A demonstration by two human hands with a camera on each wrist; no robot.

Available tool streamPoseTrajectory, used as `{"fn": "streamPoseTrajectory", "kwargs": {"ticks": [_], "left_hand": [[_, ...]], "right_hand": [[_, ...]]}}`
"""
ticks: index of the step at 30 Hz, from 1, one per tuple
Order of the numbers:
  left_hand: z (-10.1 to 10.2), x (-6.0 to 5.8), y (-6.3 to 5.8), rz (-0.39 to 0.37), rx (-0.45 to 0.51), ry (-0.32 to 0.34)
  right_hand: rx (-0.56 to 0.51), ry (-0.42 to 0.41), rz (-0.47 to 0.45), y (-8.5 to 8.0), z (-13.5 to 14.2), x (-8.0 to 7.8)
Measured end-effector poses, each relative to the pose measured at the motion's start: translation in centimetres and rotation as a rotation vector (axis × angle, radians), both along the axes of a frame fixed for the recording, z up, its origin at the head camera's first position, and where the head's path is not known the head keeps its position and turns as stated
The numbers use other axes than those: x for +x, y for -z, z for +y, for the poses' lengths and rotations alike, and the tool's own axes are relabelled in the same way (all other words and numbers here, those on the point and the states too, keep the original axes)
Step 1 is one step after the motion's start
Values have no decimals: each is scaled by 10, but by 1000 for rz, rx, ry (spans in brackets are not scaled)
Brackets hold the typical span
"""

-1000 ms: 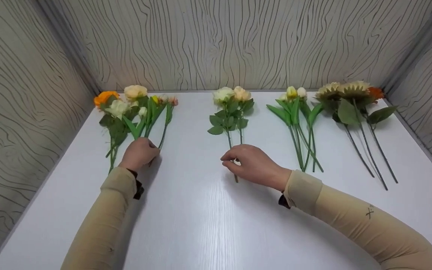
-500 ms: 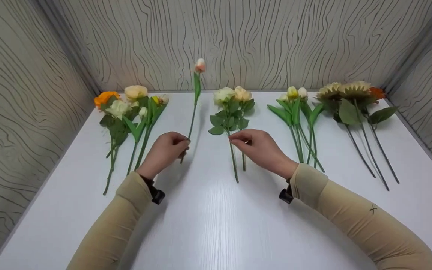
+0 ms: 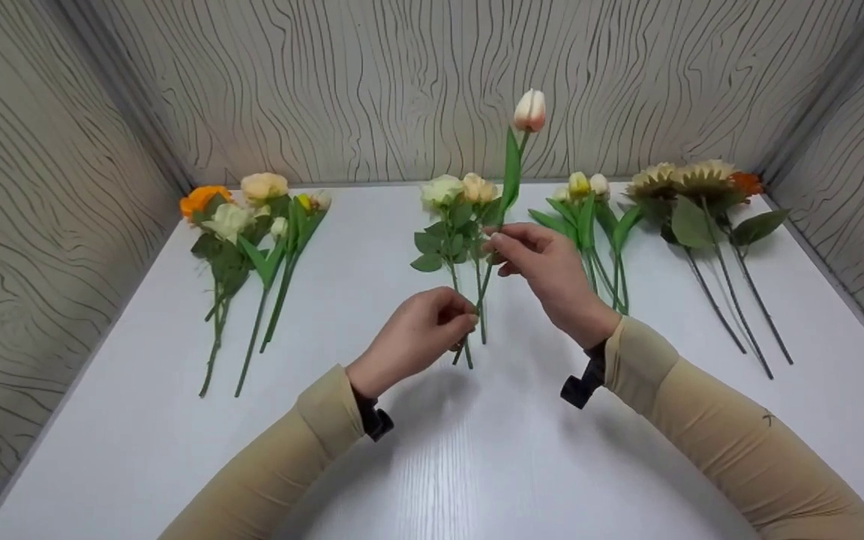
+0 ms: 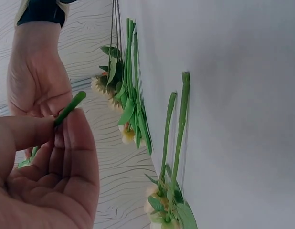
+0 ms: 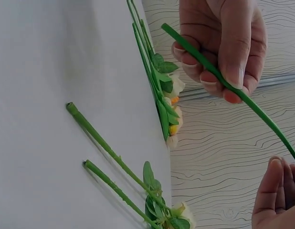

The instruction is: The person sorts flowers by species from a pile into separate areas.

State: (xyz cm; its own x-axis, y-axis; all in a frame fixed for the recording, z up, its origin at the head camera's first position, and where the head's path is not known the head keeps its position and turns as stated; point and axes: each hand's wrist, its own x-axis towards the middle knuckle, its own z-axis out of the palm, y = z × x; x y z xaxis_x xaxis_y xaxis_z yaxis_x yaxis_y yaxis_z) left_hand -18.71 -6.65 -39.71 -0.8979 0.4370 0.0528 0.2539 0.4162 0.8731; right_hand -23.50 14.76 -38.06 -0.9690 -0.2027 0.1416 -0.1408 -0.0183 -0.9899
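A white and pink tulip (image 3: 529, 110) is held up, tilted slightly right, in the head view. My left hand (image 3: 417, 330) pinches the lower part of its green stem (image 5: 205, 62) between thumb and fingers. Higher up, just below the leaf, my right hand (image 3: 552, 266) has its thumb and fingertips around the same stem. Behind the tulip, two roses lie on the white table: a pale green-white rose (image 3: 442, 193) and a peach rose (image 3: 479, 188). Their cut stems (image 4: 181, 124) show plainly in the left wrist view, apart from my hand.
At the left lie an orange flower (image 3: 205, 201), a peach bloom (image 3: 263, 184), a pale one (image 3: 228, 222) and several tulips (image 3: 282, 247). Right of centre is a tulip group (image 3: 589, 217), then large cream blooms (image 3: 702, 178) with dark stems. Wood-patterned walls (image 3: 432, 82) enclose the table (image 3: 432, 465).
My left hand lifted the pink tulip from the left group and carried it right to the middle. My right hand left the rose stems and moved up to the tulip's stem.
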Motion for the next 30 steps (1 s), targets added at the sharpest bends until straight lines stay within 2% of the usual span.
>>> {"fn": "streamPoseTrajectory", "kwargs": {"ticks": [8,13,16,19,23,26,30], "left_hand": [[18,4,6,65,-40,13],[28,9,4,156,-153,47],[35,13,4,247,-250,93],[41,18,5,354,-347,152],[51,23,8,537,-497,244],[60,25,10,664,-625,299],[73,27,13,740,-743,352]], "right_hand": [[-10,3,-23,5,11,3],[36,22,-64,5,29,-2],[99,63,-89,5,47,-10],[206,121,-112,4,70,-20],[366,190,-123,5,104,-31],[455,208,-129,5,127,-39],[545,207,-164,6,150,-48]]}}
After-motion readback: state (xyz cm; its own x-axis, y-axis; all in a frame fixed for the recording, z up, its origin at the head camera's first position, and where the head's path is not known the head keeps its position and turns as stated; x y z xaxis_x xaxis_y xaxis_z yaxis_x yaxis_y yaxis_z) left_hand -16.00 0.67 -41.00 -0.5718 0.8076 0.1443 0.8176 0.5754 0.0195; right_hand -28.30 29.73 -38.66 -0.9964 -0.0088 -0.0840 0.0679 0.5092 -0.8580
